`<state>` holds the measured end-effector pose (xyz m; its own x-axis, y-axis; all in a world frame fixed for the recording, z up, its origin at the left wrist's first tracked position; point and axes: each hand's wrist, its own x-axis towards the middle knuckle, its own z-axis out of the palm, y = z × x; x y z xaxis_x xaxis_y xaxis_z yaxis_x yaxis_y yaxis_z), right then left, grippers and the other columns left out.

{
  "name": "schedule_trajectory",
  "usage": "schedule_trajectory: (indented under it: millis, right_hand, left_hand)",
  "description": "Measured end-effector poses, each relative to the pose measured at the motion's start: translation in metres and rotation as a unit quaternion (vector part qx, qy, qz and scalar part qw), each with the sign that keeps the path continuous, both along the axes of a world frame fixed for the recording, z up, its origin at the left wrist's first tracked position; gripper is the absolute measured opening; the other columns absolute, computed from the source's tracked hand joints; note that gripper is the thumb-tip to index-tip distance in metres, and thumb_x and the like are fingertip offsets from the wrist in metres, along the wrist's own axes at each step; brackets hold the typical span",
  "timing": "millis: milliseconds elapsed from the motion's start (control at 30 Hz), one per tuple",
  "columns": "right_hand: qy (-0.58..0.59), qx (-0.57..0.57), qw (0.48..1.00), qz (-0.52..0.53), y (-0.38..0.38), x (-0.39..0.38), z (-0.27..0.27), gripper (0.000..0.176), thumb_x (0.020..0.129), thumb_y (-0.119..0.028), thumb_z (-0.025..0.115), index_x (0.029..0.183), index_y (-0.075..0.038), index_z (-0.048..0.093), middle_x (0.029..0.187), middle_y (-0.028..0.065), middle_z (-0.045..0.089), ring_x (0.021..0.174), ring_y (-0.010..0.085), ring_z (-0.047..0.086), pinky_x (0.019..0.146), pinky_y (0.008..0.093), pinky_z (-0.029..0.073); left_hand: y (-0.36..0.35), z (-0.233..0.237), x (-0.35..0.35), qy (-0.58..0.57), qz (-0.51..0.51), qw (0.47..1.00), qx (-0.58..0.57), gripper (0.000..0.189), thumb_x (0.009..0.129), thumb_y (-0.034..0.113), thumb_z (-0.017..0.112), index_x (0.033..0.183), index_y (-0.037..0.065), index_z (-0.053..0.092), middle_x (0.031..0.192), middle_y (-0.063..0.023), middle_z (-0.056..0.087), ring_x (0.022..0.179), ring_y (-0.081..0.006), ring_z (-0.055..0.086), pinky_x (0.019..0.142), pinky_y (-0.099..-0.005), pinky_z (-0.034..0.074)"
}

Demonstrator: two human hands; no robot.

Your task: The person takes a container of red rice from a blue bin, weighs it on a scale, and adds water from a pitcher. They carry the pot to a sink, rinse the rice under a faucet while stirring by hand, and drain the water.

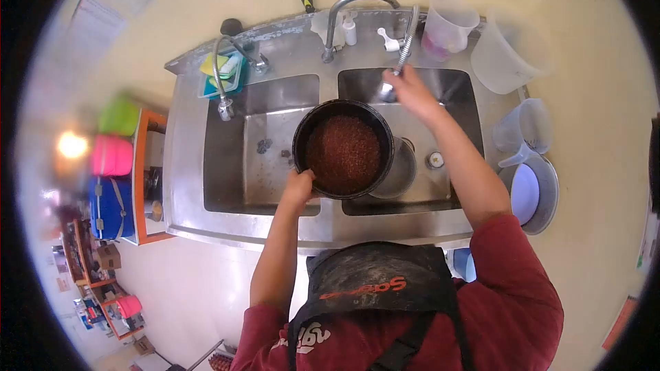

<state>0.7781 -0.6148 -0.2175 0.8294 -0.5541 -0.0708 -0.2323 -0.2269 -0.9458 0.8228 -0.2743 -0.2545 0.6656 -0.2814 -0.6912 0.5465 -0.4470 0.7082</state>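
Observation:
My left hand is closed around the near-left rim of a round dark pot. The pot is held over the divider between the two sink basins, and small reddish-brown grains or beans fill its lower part. My right hand grips the spray head of a flexible metal faucet hose above the right basin, up and right of the pot. Partly hidden behind the pot, a round metal dish or strainer lies in the right basin near a drain.
Clear plastic jugs and a larger tub stand at the back right. A measuring jug and a metal bowl line the right edge. Sponges in a basket sit behind the left basin, near another faucet.

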Motion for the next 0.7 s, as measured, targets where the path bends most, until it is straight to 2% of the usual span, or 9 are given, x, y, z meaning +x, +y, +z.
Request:
schedule_trajectory:
  millis: [67,167,200,300,367,433,533,633,700]
  right_hand:
    - [-0.111,-0.033,0.993,0.033,0.029,0.025,-0.011,0.049,0.099,-0.035,0.058,0.124,0.005,0.046,0.111,0.0144,0.061,0.103,0.0209,0.059,0.091,0.0329,0.046]
    - [-0.073,-0.048,0.996,-0.023,0.052,0.044,0.010,0.041,0.098,-0.024,0.060,0.123,0.006,0.046,0.112,0.0137,0.061,0.097,0.0200,0.061,0.086,0.0337,0.049]
    - [-0.033,-0.095,0.995,-0.009,0.049,0.049,0.000,0.038,0.099,-0.024,0.057,0.121,0.006,0.046,0.109,0.0121,0.061,0.092,0.0180,0.062,0.082,0.0341,0.051]
    - [-0.094,-0.024,0.995,-0.034,0.047,0.047,-0.023,0.035,0.100,-0.022,0.057,0.121,0.004,0.048,0.109,0.0115,0.062,0.094,0.0168,0.063,0.082,0.0340,0.051]
    - [-0.087,0.031,0.995,-0.030,0.046,0.030,-0.019,0.037,0.100,-0.023,0.058,0.126,0.001,0.049,0.111,0.0104,0.061,0.101,0.0164,0.061,0.087,0.0322,0.050]
    - [-0.091,0.080,0.993,-0.009,0.049,0.014,-0.010,0.039,0.101,-0.025,0.057,0.130,-0.001,0.049,0.114,0.0099,0.061,0.105,0.0168,0.060,0.090,0.0321,0.048]
    - [-0.091,0.078,0.993,-0.021,0.060,-0.006,-0.003,0.042,0.103,-0.031,0.052,0.134,-0.003,0.050,0.115,0.0106,0.062,0.107,0.0188,0.060,0.092,0.0320,0.047]
    - [-0.068,0.207,0.970,-0.108,0.063,-0.040,-0.029,0.046,0.104,-0.037,0.048,0.135,-0.004,0.051,0.118,0.0127,0.063,0.108,0.0212,0.061,0.092,0.0325,0.047]
    - [-0.020,0.245,0.957,-0.156,0.051,-0.056,-0.071,0.046,0.103,-0.040,0.047,0.133,-0.006,0.053,0.120,0.0126,0.063,0.109,0.0227,0.061,0.092,0.0332,0.047]
  left_hand:
    - [-0.007,0.002,0.018,-0.003,-0.007,1.000,0.022,0.040,0.087,0.011,0.048,0.123,-0.007,0.052,0.109,-0.0199,0.062,0.088,-0.0355,0.068,0.068,-0.0472,0.062]
    - [0.003,-0.037,0.048,-0.013,0.004,1.000,0.012,0.040,0.087,0.012,0.049,0.122,-0.007,0.052,0.109,-0.0209,0.062,0.090,-0.0365,0.068,0.067,-0.0470,0.062]
    - [0.007,-0.049,0.055,-0.021,0.008,1.000,0.000,0.040,0.087,0.012,0.049,0.122,-0.007,0.052,0.109,-0.0214,0.062,0.090,-0.0366,0.068,0.067,-0.0469,0.061]
    - [-0.013,-0.004,0.058,0.017,0.005,0.999,-0.045,0.041,0.086,0.014,0.050,0.123,-0.006,0.050,0.107,-0.0214,0.062,0.089,-0.0347,0.067,0.067,-0.0448,0.061]
    - [-0.006,-0.031,0.071,0.009,0.012,0.999,-0.038,0.042,0.086,0.014,0.050,0.123,-0.007,0.048,0.107,-0.0220,0.062,0.087,-0.0344,0.067,0.066,-0.0447,0.061]
    - [-0.006,-0.036,0.078,0.012,0.000,0.999,-0.040,0.043,0.087,0.014,0.050,0.123,-0.009,0.046,0.107,-0.0225,0.062,0.086,-0.0345,0.068,0.065,-0.0444,0.062]
    - [-0.005,-0.032,0.080,0.025,-0.028,0.998,-0.052,0.044,0.087,0.016,0.051,0.122,-0.011,0.045,0.108,-0.0231,0.061,0.085,-0.0348,0.068,0.065,-0.0436,0.063]
    - [-0.003,-0.031,0.079,0.028,-0.024,0.997,-0.060,0.045,0.088,0.017,0.052,0.121,-0.012,0.045,0.109,-0.0235,0.061,0.085,-0.0346,0.068,0.063,-0.0428,0.063]
    - [-0.001,-0.038,0.081,0.031,-0.017,0.997,-0.075,0.045,0.089,0.018,0.052,0.121,-0.012,0.045,0.109,-0.0235,0.062,0.086,-0.0345,0.068,0.063,-0.0424,0.064]
